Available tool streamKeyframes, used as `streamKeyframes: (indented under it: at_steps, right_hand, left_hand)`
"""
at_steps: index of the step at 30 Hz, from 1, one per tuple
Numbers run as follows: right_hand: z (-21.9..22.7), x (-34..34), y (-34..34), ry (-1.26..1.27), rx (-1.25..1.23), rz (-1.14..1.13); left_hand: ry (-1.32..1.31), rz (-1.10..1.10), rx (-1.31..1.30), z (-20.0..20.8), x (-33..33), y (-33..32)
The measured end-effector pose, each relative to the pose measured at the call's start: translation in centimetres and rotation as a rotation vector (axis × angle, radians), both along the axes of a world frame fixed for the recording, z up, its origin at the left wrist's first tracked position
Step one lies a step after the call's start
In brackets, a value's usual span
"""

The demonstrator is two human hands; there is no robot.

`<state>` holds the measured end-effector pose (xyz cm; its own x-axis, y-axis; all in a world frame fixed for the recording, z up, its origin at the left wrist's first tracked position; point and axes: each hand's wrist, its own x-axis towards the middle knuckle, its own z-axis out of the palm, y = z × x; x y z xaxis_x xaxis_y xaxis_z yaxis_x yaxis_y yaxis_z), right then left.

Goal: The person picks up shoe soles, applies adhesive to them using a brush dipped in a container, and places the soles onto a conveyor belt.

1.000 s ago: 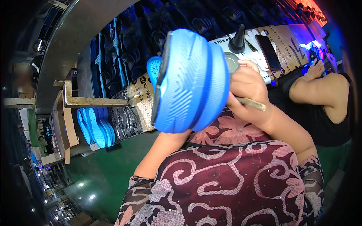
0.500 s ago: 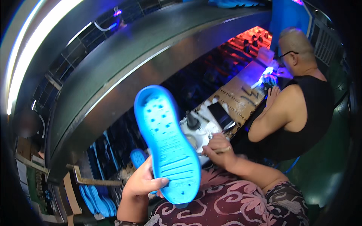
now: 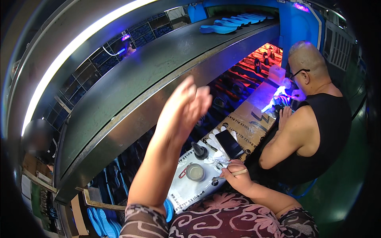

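My left hand (image 3: 191, 98) is raised in front of the long conveyor's metal edge, slightly blurred, its fingers apart and nothing in them. In my right hand (image 3: 237, 177) is a brush (image 3: 239, 172) with a pale wooden handle, its bristle end pointing left over the white covered worktop (image 3: 184, 194). Left of the brush stands a round jar (image 3: 195, 172) of pale liquid, with a small red item (image 3: 183, 172) beside it. A dark bottle with a cone-shaped top (image 3: 199, 151) stands behind the jar.
Several blue shoe soles (image 3: 238, 20) lie at the conveyor's (image 3: 131, 75) far end. More blue soles (image 3: 104, 222) rest at lower left. A black phone (image 3: 229, 144) lies on white gloves. At right, a person in a black sleeveless top (image 3: 313, 119) works at a cardboard-covered bench (image 3: 246, 119).
The blue sole has left my left hand, which has moved up and away toward the conveyor. My right hand still holds the brush. The view has shifted, showing more of the conveyor.
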<state>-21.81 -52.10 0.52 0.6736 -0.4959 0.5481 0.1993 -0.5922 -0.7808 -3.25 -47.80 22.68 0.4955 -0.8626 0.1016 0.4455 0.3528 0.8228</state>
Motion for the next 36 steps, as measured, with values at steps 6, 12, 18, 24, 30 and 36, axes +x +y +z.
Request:
streamKeyframes:
  at_steps: [6, 12, 18, 24, 30, 36]
  right_hand:
    - [-0.3, 0.8, 1.6, 0.046, -0.059, 0.034]
    - [-0.3, 2.9, 3.8, 0.072, -0.020, 0.147]
    - [0.1, 5.4, 6.2, 0.086, -0.119, 0.307]
    - [-1.9, 5.0, 6.8, 0.144, -0.033, 0.221]
    - [-1.5, 4.3, 7.6, 0.219, 0.093, 0.233]
    - [-1.6, 5.3, 8.3, 0.173, -0.071, 0.258]
  left_hand:
    - [-0.215, 0.634, 0.578, -15.0, 0.6, 24.1]
    - [-0.449, 1.866, 1.266, -31.7, 0.1, 61.1]
    - [0.702, 1.589, 0.685, -32.6, -2.7, 72.0]
    - [0.732, 1.630, 0.456, -39.6, 2.8, 73.9]
    - [0.770, 1.469, 0.498, -38.1, -0.4, 70.0]
    - [0.709, 1.275, 0.467, -36.3, -13.4, 68.7]
